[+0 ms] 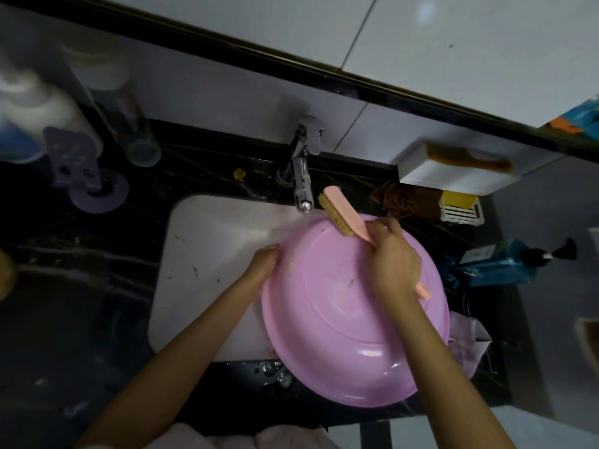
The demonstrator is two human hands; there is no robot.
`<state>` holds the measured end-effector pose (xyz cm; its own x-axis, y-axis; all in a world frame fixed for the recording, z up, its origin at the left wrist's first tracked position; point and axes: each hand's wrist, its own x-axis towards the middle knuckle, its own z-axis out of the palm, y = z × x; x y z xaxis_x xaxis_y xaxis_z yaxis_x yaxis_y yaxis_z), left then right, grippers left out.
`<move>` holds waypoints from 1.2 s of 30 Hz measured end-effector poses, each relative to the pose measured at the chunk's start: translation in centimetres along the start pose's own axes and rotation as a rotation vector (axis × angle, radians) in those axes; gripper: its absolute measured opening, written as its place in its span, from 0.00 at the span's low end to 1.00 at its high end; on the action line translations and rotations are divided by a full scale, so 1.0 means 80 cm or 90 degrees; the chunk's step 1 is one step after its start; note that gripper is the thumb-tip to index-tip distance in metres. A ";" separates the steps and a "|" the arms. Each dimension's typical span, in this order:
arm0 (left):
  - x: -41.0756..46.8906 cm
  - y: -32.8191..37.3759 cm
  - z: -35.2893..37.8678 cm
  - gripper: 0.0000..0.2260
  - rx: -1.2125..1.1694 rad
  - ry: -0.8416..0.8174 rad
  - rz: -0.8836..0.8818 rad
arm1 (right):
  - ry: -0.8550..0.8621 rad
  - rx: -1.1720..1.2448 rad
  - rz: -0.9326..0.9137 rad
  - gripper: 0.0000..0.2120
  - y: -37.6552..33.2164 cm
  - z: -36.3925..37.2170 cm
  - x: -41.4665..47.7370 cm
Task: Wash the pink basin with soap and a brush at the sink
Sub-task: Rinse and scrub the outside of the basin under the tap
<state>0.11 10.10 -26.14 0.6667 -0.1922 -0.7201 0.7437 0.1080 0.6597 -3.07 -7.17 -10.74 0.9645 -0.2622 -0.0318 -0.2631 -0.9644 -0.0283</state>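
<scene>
The pink basin (340, 325) lies bottom up, tilted over the right side of the white sink (207, 254) and the dark counter edge. Brown specks mark its underside. My left hand (264, 264) grips the basin's left rim. My right hand (393, 257) is closed around the handle of a pink brush (343, 212); its tan bristles touch the basin's far rim just below the tap. No soap is visible on the basin.
A chrome tap (301, 176) stands behind the sink. On the right of the black counter (81, 286) are a brown cloth (405, 199), a yellow soap in a white dish (460, 207) and a blue pump bottle (496, 265) lying down. Bottles (42, 124) stand at the left.
</scene>
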 end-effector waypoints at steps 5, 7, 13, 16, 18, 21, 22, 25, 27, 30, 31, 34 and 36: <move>-0.023 0.021 0.012 0.16 0.215 0.067 0.133 | 0.013 -0.067 0.030 0.17 0.006 0.009 -0.007; -0.042 0.039 0.024 0.21 0.295 0.058 0.249 | 0.016 -0.053 0.041 0.18 0.005 0.014 -0.009; -0.072 0.083 0.090 0.18 0.646 0.050 0.486 | 0.021 -0.039 0.038 0.19 0.010 0.018 -0.011; -0.050 0.086 0.089 0.16 0.672 0.052 0.399 | -0.010 -0.086 0.027 0.18 -0.001 0.012 -0.003; -0.032 0.086 0.066 0.18 0.477 -0.054 0.269 | -0.038 -0.118 0.021 0.18 -0.011 0.010 0.005; -0.026 0.068 0.036 0.19 0.282 -0.120 0.176 | -0.057 -0.128 0.020 0.17 -0.020 0.010 0.011; -0.028 0.057 0.025 0.20 0.270 -0.112 0.147 | -0.062 -0.126 0.022 0.17 -0.020 0.010 0.011; -0.045 0.014 -0.011 0.18 0.258 -0.041 0.130 | -0.061 -0.125 0.035 0.16 -0.021 0.009 0.011; -0.048 -0.014 -0.029 0.23 0.309 0.032 0.157 | -0.060 -0.132 0.039 0.16 -0.022 0.008 0.012; -0.051 -0.041 -0.030 0.25 0.233 0.041 0.017 | -0.063 -0.132 0.047 0.16 -0.025 0.009 0.011; -0.052 -0.048 -0.027 0.20 0.157 0.010 -0.021 | -0.066 -0.134 0.049 0.16 -0.024 0.009 0.012; -0.053 -0.042 -0.022 0.21 -0.013 -0.004 -0.035 | -0.077 -0.146 0.077 0.16 -0.019 0.008 0.013; -0.043 -0.031 -0.023 0.24 -0.069 0.015 -0.002 | -0.075 -0.156 0.106 0.15 -0.015 0.003 0.013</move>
<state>-3.97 12.26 -25.69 0.6641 -0.1700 -0.7280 0.7461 0.2132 0.6308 -1.75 -6.26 -10.97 0.8953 -0.4255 -0.1320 -0.3902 -0.8918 0.2289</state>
